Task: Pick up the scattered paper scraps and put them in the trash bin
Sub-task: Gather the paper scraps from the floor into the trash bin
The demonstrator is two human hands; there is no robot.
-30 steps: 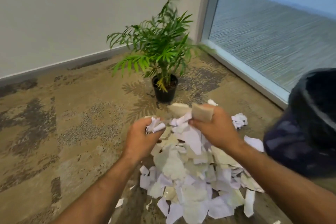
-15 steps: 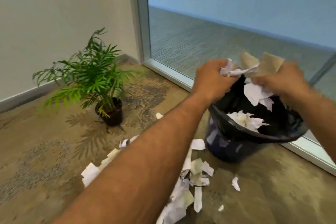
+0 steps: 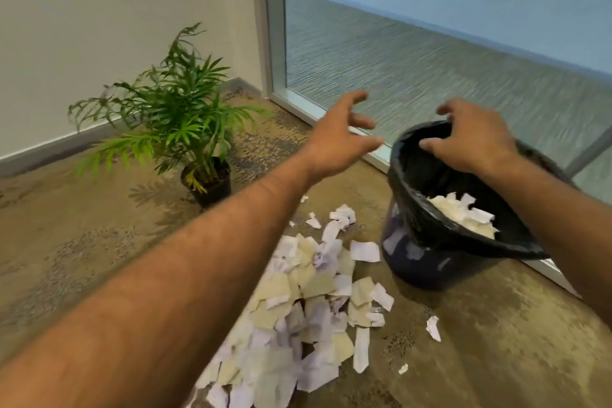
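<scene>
A heap of white and cream paper scraps lies on the carpet in front of me. To its right stands a dark trash bin lined with a black bag, with scraps inside. My right hand hovers over the bin's mouth, fingers spread, holding nothing. My left hand is just left of the bin's rim, also open and empty. A few single scraps lie apart near the bin's base.
A potted palm in a black pot stands on the carpet to the left, near the wall. A glass partition with a metal frame runs behind the bin. Patterned carpet surrounds the heap.
Both hands carried scraps from the heap up over the bin and let them go. They are now open and empty, and more paper lies in the bin.
</scene>
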